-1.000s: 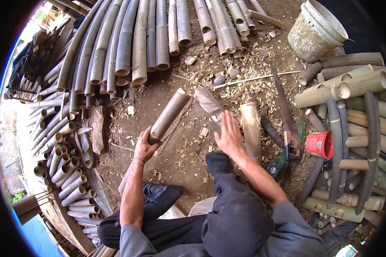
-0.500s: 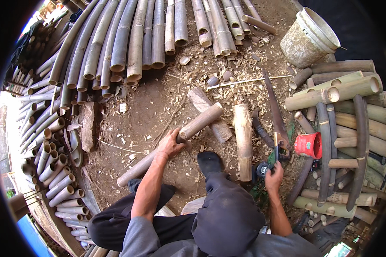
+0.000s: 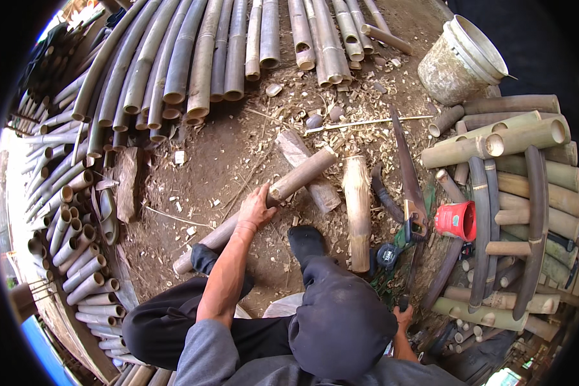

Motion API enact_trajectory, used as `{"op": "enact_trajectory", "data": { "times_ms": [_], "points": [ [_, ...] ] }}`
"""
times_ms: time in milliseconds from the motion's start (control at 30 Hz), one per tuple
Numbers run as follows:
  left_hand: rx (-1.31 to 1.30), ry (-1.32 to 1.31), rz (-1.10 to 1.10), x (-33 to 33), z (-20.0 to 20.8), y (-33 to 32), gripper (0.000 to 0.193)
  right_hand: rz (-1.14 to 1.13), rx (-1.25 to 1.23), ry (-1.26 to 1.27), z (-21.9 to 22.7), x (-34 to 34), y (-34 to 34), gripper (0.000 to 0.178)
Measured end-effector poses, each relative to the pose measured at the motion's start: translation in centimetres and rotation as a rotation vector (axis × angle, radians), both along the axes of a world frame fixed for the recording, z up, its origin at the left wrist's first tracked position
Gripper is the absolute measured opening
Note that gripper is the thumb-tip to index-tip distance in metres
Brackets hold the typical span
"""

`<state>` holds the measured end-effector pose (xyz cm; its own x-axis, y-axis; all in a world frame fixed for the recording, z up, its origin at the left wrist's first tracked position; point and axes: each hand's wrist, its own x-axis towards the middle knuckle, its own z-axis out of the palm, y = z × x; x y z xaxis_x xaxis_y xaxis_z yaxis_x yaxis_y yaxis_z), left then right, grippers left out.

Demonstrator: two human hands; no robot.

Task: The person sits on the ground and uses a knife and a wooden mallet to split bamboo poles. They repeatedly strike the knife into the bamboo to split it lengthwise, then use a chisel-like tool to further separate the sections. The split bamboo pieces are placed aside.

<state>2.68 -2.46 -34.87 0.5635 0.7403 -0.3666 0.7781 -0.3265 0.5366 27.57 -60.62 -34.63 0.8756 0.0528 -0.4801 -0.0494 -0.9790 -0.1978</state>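
Bamboo pole (image 3: 301, 175) under left fingers (image 3: 262, 193), dark handle (image 3: 403, 301) seemingly in right fingers (image 3: 403, 314)

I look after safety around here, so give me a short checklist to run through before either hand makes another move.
1. Left hand has a grip on the bamboo length: ok, fingers over its middle.
2. Bamboo supported near its upper end: ok, it lies across the wooden block.
3. Right hand has a grip: ok, on a dark handle.
4. Edge of the tool on that handle covered: cannot tell.
5. Foot clear of the bamboo's lower end: cannot tell, they overlap in view.
6. Handsaw apart from the bamboo: ok.
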Motion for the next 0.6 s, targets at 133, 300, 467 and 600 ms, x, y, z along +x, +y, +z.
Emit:
{"op": "enact_trajectory", "data": {
  "times_ms": [133, 300, 467, 600],
  "points": [
    [0.425, -0.193, 0.067, 4.9, 4.1, -5.6, 0.084, 0.008, 0.382, -0.217, 2.9, -3.4, -1.2, 0.05],
    [-0.725, -0.462, -0.242, 11.9, 9.4, -13.5, 0.095, 0.329, 0.779, -0.28, 6.2, -3.5, 16.2, 0.051],
    [-0.81, -0.969, 0.412, 13.3, 8.1, -13.7, 0.028, 0.864, 0.93, -0.181, 8.9, -3.1, 33.0, 0.054],
    [-0.421, -0.596, 0.458, 6.5, 9.4, -4.7, 0.026, 0.707, 0.631, -0.242, 5.2, -0.2, 35.2, 0.079]
  ]
}}
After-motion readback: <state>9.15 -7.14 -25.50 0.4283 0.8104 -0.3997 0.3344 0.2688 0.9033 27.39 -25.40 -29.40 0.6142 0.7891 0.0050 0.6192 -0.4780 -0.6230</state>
